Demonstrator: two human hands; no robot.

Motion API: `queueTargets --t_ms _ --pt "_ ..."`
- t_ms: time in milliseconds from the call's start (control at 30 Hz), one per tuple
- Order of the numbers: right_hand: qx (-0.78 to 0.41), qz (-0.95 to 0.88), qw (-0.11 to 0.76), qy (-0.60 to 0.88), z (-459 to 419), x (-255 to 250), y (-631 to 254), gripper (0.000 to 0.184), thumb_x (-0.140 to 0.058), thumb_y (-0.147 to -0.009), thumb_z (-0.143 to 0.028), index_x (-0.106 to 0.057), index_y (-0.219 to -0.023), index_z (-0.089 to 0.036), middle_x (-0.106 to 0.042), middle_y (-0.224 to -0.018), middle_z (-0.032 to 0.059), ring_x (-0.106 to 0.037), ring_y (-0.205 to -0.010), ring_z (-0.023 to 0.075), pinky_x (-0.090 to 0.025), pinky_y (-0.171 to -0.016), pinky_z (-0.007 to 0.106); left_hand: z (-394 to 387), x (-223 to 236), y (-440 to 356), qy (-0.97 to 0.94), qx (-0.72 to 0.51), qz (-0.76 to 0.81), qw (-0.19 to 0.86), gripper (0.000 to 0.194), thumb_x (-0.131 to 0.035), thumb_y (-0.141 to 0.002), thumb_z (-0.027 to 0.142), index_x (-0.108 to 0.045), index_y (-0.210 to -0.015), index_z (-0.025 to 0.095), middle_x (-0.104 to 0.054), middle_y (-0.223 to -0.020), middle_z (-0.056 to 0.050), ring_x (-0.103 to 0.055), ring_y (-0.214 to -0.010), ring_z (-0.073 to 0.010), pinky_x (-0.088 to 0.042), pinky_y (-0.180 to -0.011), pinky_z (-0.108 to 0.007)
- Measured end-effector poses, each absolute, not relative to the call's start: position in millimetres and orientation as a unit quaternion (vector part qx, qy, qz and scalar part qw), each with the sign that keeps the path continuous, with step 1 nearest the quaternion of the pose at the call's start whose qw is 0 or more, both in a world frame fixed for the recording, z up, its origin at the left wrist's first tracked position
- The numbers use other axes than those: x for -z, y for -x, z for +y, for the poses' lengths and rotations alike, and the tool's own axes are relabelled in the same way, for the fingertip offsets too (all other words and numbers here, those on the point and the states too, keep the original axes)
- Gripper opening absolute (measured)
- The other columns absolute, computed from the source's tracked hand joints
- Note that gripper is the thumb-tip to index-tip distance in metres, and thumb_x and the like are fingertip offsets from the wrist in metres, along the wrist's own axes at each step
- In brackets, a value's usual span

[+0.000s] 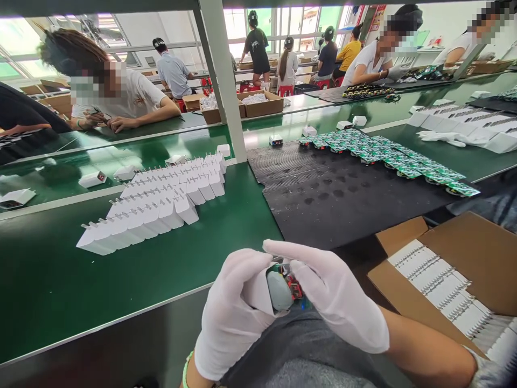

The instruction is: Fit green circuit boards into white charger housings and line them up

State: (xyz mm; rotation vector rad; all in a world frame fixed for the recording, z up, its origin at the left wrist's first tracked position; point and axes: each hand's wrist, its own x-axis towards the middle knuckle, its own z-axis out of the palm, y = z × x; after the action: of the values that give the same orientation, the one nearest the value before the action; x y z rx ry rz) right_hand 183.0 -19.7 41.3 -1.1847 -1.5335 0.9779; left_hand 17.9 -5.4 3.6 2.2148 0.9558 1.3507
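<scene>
Both my hands wear white gloves and meet close to my body at the bottom centre. My left hand (232,312) is wrapped round a white charger shell (258,291), its open end facing right. My right hand (327,293) pinches a small green circuit board (291,285) with red parts, pressed into the shell's opening. Ahead on the green table lie rows of white charger housings (157,202) with prongs, and on a black mat (323,188) a band of green circuit boards (388,156).
An open cardboard box (472,253) with rows of white parts stands at my right. A grey post (224,81) rises mid-table. A green conveyor (121,156) carries a few white chargers. Several people work at benches across and behind.
</scene>
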Motion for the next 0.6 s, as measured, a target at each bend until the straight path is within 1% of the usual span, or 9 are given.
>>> queueTargets --t_ms 100,200,367,467,600 --pt "-0.353 -0.608 0.499 0.507 -23 -41 -179 0.036 -0.045 -0.081 -0.019 -0.075 -0.1 -0.022 -0.076 -0.094 0.0004 -0.073 -0.081 0.0185 -0.061 -0.07 0.026 -8 -2 -17 -0.776 -0.477 0.345 0.225 0.056 -0.081 -0.069 0.023 -0.051 -0.116 0.024 -0.06 -0.109 -0.006 -0.061 -0.097 -0.0193 -0.054 -0.083 -0.03" --pt "-0.275 -0.608 0.517 0.536 -28 -45 -176 0.036 -0.044 -0.078 -0.013 -0.076 -0.092 -0.022 -0.077 -0.084 -0.0003 -0.073 -0.072 0.0166 -0.061 -0.061 0.022 -8 -2 -18 -0.786 -0.474 0.336 0.212 0.054 -0.08 -0.069 0.022 -0.051 -0.116 0.023 -0.061 -0.108 -0.005 -0.062 -0.095 -0.0186 -0.054 -0.081 -0.029" --pt "-0.171 -0.638 0.505 0.556 -31 -49 -173 0.039 -0.041 -0.076 -0.006 -0.076 -0.091 -0.017 -0.077 -0.079 0.0006 -0.072 -0.066 0.013 -0.058 -0.06 0.016 -6 -2 -19 -0.797 -0.48 0.324 0.175 0.053 -0.078 -0.07 0.016 -0.052 -0.115 0.018 -0.061 -0.106 -0.005 -0.061 -0.093 -0.0168 -0.052 -0.083 -0.027" --pt "-0.164 -0.655 0.499 0.543 -30 -47 -173 0.038 -0.041 -0.077 -0.006 -0.075 -0.091 -0.015 -0.076 -0.075 0.0015 -0.072 -0.063 0.0127 -0.056 -0.057 0.017 -5 -1 -17 -0.799 -0.478 0.324 0.17 0.053 -0.077 -0.069 0.011 -0.052 -0.115 0.017 -0.06 -0.106 -0.006 -0.06 -0.094 -0.0163 -0.052 -0.083 -0.027" --pt "-0.173 -0.681 0.498 0.509 -30 -43 -172 0.038 -0.04 -0.078 -0.005 -0.074 -0.093 -0.013 -0.076 -0.074 0.0026 -0.071 -0.062 0.0129 -0.056 -0.055 0.018 -5 0 -15 -0.805 -0.466 0.328 0.165 0.047 -0.073 -0.071 0.008 -0.053 -0.113 0.016 -0.06 -0.104 -0.006 -0.06 -0.092 -0.0152 -0.052 -0.08 -0.026"
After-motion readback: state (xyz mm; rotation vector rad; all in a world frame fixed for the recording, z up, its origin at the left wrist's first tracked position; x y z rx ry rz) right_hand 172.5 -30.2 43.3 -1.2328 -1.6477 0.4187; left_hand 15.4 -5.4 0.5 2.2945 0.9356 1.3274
